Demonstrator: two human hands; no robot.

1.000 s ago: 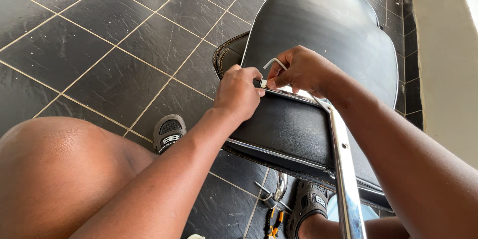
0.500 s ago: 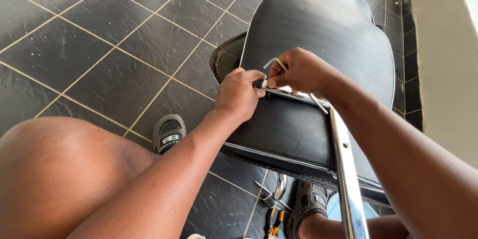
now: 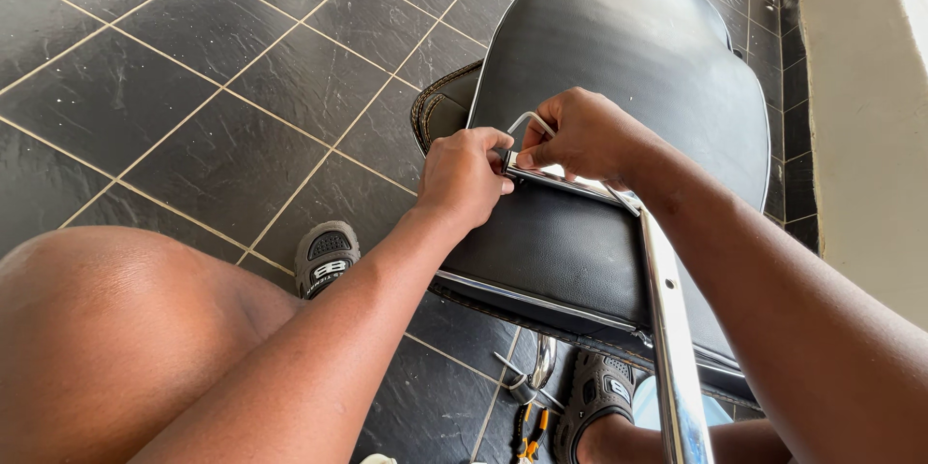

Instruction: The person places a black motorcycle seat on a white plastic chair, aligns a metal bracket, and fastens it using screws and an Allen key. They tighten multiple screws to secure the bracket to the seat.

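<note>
A long black seat cushion (image 3: 619,48) with a chrome trim strip (image 3: 667,329) lies on the tiled floor in front of me. My left hand (image 3: 462,177) pinches the end of the chrome strip at the cushion's middle. My right hand (image 3: 578,135) grips a thin bent white wire (image 3: 529,121) right beside the left fingers, both hands touching at the strip's corner. What lies under the fingertips is hidden.
Dark slate floor tiles (image 3: 222,87) spread to the left. My knee (image 3: 106,329) fills the lower left, with grey sandals (image 3: 326,256) on my feet. Orange-handled pliers (image 3: 530,430) and a metal tool lie on the floor below the cushion. A cream wall (image 3: 865,116) stands at right.
Both hands stay at the same spot on the strip; the right hand's fingers shift slightly on the wire. The view drifts a little.
</note>
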